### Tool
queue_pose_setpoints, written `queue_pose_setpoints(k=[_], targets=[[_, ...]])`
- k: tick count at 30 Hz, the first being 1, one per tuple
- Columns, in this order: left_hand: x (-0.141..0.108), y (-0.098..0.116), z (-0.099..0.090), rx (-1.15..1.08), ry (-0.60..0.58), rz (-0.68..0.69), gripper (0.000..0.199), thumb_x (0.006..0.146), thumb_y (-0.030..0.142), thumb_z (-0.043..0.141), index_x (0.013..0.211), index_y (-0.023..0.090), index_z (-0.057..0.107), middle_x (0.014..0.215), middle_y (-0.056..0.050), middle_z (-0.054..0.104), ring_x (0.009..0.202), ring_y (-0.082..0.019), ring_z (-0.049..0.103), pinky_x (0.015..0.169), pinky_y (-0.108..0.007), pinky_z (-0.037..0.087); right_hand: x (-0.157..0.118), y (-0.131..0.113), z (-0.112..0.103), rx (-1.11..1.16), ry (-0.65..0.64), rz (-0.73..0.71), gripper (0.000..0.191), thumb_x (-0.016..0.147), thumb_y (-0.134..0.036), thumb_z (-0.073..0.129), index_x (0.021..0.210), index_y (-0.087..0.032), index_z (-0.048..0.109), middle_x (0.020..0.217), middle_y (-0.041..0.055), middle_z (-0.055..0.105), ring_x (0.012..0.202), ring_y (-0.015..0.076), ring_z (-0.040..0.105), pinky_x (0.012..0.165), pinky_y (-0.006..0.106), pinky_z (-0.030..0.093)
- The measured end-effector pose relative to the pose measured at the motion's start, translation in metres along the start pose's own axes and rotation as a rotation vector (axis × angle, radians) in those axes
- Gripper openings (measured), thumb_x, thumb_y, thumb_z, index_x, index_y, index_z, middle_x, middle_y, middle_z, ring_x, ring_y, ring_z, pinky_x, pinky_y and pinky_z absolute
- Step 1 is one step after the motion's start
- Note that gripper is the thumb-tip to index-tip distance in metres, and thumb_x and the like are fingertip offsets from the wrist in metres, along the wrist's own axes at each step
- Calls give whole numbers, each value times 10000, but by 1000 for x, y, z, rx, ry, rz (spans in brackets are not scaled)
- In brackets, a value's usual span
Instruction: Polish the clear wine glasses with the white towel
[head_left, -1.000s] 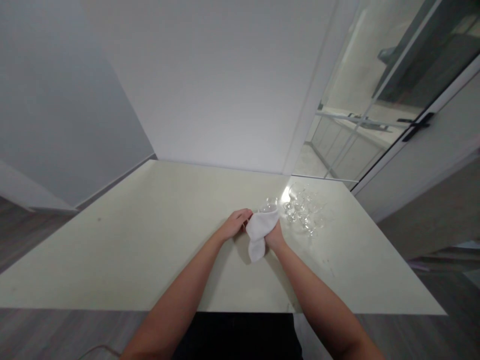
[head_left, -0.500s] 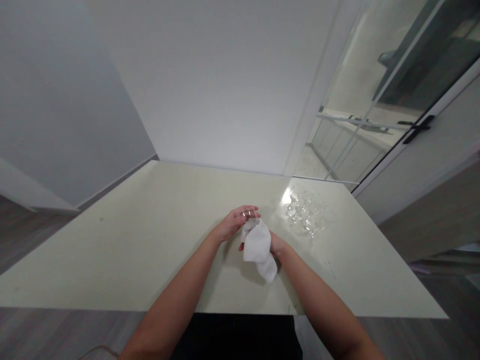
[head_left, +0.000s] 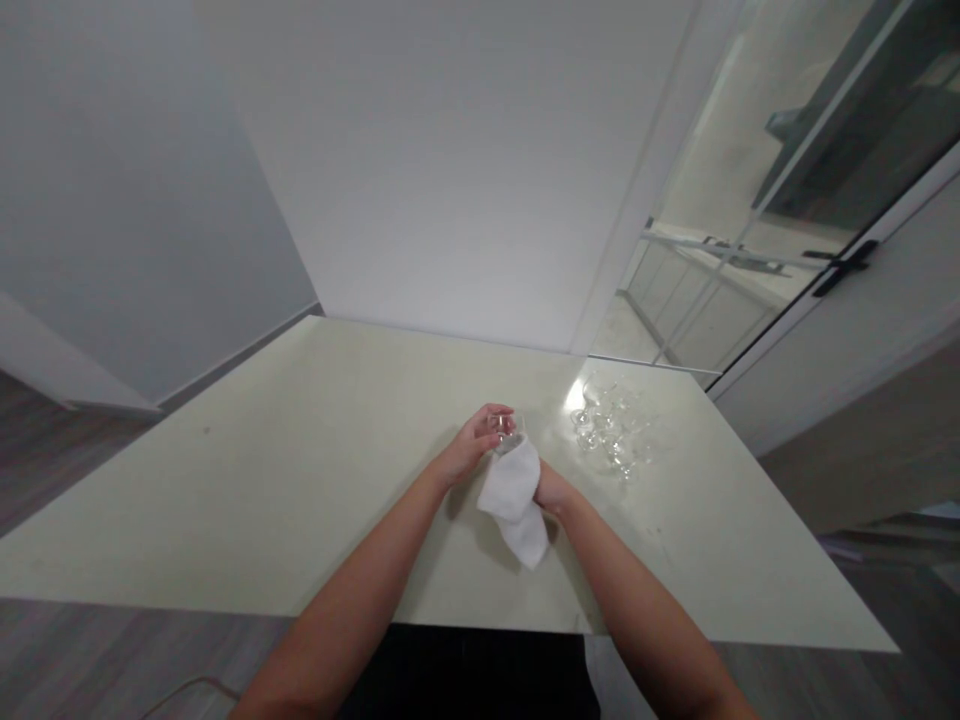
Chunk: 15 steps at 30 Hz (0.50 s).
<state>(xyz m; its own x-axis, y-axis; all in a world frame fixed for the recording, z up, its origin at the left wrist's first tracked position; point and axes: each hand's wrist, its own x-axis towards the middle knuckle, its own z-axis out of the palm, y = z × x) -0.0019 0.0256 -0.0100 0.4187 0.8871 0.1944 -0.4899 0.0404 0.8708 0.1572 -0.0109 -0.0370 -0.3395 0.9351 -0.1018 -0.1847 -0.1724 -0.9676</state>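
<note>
My left hand (head_left: 473, 447) is closed round a small clear glass (head_left: 507, 425) above the middle of the pale table. A white cloth (head_left: 513, 484) touches the near end of the glass and hangs down toward the table's front edge. My right hand (head_left: 553, 489) is behind and to the right of the cloth, gripping it; most of its fingers are covered. To the right, several clear glass pieces (head_left: 611, 425) lie close together on the table.
The pale table (head_left: 247, 480) reaches to a white wall (head_left: 450, 200) at its far edge. On the right stands a glazed door with a black handle (head_left: 846, 265). A cable (head_left: 195, 682) lies on the floor at the lower left.
The glass has turned and its open rim shows more. My left hand has shifted slightly, and the lower part of the cloth has swung a little to the left.
</note>
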Motion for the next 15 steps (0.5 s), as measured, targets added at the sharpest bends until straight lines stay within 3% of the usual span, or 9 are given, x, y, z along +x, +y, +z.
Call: queue_pose_setpoints(k=[2,6,11,15], targets=[[1,0,0,28,35,12,643,613,357,850,1170,190,575,965,-65,690,899,-189,635,844,-311,431,2,0,0,39,24,-21,303,669,-375,745,887,-183,657,832,24,695,798,176,628,797,305,504],[0,3,1,-22,-56,-35,685,669,428,799,1251,188,529,1091,-131,684,1033,-261,630,922,-397,420,3,3,-1,113,1,88,296,686,-445,715,801,-181,649,717,46,674,657,187,609,670,329,505],[2,2,2,126,97,-4,593,638,340,835,1153,195,579,991,-60,688,910,-186,640,878,-343,442,1,0,2,69,51,-9,246,675,-371,737,814,-189,648,736,7,683,728,176,618,717,286,500],[4,-2,1,38,6,-36,602,690,406,788,1198,172,565,1082,-119,688,1020,-237,638,932,-382,427,1,-4,3,119,88,55,257,653,-365,745,812,-184,656,721,-2,675,644,146,588,635,260,485]])
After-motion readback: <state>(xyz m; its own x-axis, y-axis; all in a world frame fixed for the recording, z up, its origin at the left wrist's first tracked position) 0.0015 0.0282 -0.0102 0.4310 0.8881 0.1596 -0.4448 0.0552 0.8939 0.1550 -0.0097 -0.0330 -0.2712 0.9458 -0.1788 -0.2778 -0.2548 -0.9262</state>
